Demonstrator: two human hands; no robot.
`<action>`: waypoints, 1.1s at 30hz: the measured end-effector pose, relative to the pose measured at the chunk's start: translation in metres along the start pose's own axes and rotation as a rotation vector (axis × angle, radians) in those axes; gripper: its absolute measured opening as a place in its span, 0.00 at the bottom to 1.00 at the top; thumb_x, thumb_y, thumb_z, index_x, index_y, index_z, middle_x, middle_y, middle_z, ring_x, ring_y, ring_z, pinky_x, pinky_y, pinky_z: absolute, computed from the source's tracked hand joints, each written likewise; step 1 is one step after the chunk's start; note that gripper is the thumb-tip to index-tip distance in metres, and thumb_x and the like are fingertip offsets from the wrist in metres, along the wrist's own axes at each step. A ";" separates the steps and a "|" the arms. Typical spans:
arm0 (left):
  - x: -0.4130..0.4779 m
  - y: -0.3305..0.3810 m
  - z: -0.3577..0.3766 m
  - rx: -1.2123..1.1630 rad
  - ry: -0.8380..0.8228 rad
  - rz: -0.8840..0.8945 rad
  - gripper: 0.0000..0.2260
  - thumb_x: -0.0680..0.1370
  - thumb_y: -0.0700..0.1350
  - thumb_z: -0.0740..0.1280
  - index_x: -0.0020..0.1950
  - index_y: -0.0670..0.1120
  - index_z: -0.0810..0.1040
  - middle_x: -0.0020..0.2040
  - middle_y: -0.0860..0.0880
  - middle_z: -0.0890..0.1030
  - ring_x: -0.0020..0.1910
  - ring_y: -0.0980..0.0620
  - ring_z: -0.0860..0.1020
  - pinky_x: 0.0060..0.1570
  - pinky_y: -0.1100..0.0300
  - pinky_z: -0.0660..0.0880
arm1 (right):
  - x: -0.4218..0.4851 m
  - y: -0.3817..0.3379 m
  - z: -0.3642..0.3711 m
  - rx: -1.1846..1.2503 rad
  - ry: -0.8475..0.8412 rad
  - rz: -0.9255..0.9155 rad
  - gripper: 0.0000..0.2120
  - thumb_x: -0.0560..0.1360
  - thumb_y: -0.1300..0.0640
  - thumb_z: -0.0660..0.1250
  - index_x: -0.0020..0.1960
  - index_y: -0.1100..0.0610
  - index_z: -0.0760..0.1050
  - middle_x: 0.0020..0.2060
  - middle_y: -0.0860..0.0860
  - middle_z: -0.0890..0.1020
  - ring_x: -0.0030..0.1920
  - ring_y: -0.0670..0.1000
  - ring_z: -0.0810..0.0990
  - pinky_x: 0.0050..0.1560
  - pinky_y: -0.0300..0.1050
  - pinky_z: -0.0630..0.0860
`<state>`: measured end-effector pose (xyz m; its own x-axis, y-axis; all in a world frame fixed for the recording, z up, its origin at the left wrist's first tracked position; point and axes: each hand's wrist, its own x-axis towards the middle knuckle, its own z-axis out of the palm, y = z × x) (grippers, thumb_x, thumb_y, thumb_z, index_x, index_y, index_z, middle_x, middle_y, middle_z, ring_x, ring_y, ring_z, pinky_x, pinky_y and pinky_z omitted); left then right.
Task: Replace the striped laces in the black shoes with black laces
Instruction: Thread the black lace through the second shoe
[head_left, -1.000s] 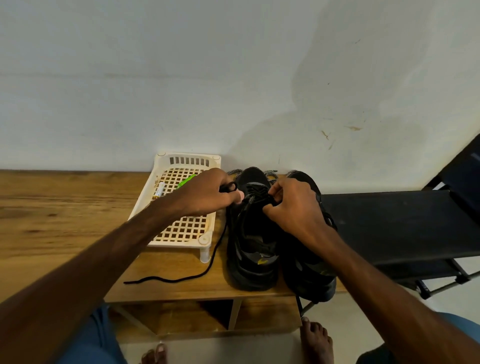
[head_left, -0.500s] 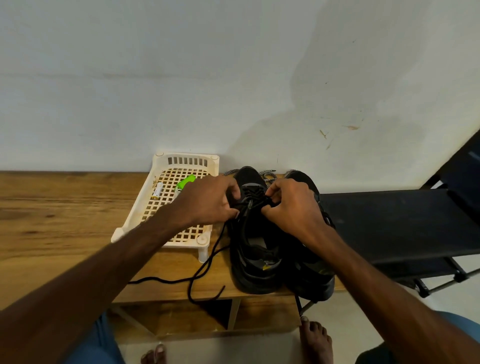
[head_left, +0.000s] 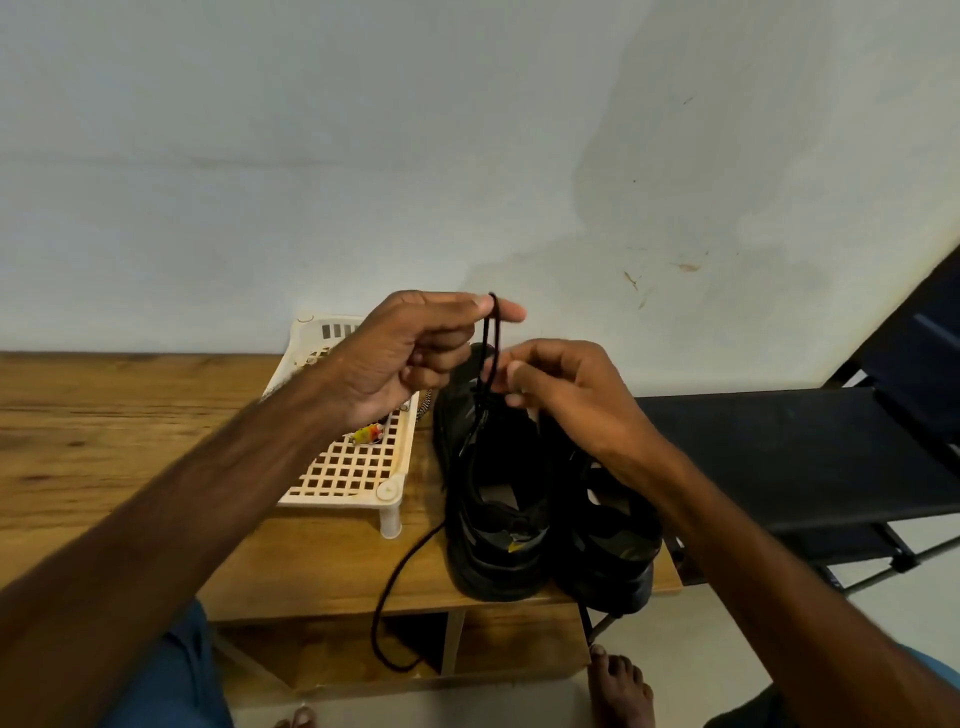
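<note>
Two black shoes stand side by side, heels toward me, at the right end of a wooden table. My left hand is raised above the left shoe and pinches a loop of black lace between thumb and forefinger. My right hand pinches the same lace lower down, just over the shoe's eyelets. A loose end of the black lace trails off the table's front edge. A bit of striped lace peeks out between the tray and the left shoe.
A cream plastic lattice tray on short legs sits left of the shoes with a small colourful item in it. A black folding bench stands to the right. A pale wall is behind. My bare feet show below the table.
My left hand has risen from the shoe's tongue, drawing the black lace up into a loop. My right hand has lifted slightly. The trailing lace end has slid toward the shoe.
</note>
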<state>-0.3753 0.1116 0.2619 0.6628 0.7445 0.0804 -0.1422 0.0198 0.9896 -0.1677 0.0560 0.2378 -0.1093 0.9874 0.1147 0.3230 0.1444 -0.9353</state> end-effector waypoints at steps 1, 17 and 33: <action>0.001 0.001 0.003 0.002 0.005 0.025 0.14 0.82 0.49 0.66 0.65 0.46 0.82 0.31 0.53 0.55 0.27 0.56 0.54 0.23 0.66 0.55 | -0.002 -0.006 -0.001 0.166 -0.062 0.023 0.13 0.85 0.60 0.60 0.60 0.60 0.83 0.53 0.53 0.87 0.58 0.50 0.85 0.61 0.48 0.79; 0.020 -0.027 -0.020 0.250 0.830 -0.139 0.14 0.82 0.51 0.66 0.49 0.43 0.86 0.29 0.56 0.75 0.23 0.58 0.67 0.25 0.65 0.63 | -0.011 0.004 -0.028 0.086 -0.021 0.307 0.14 0.84 0.68 0.57 0.61 0.63 0.80 0.41 0.54 0.85 0.33 0.47 0.79 0.30 0.37 0.75; 0.024 -0.040 0.036 1.026 0.289 0.321 0.17 0.79 0.50 0.70 0.67 0.52 0.81 0.57 0.57 0.85 0.55 0.63 0.79 0.53 0.77 0.70 | -0.004 0.008 -0.031 -0.083 0.025 0.115 0.10 0.81 0.67 0.66 0.58 0.62 0.84 0.43 0.57 0.88 0.43 0.53 0.88 0.43 0.45 0.85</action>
<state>-0.3274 0.1043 0.2283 0.4888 0.7462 0.4519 0.4873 -0.6633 0.5680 -0.1354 0.0554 0.2404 -0.0439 0.9989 0.0176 0.4090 0.0341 -0.9119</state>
